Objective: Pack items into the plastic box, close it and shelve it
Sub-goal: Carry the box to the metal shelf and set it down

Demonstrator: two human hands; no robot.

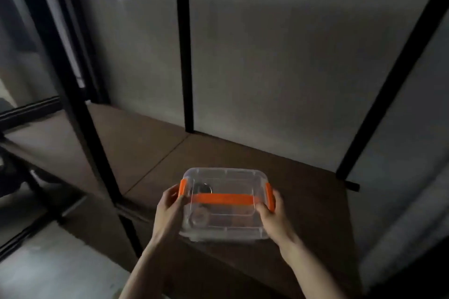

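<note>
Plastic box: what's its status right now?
Left hand and right hand grip plastic box ends. Lid on, orange latches down. Shelf board ahead unobstructed.

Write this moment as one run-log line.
step: shelving | box: lid on | left hand, right hand: grip box sides | place: shelf

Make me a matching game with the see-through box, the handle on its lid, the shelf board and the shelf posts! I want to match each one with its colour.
Things:
1. plastic box
2. lid handle
3. shelf board
4. shelf posts

Colours:
A. black
B. orange
C. clear
D. brown

The left hand and right hand hold the box at its sides.

Pairs: 1-C, 2-B, 3-D, 4-A
</note>
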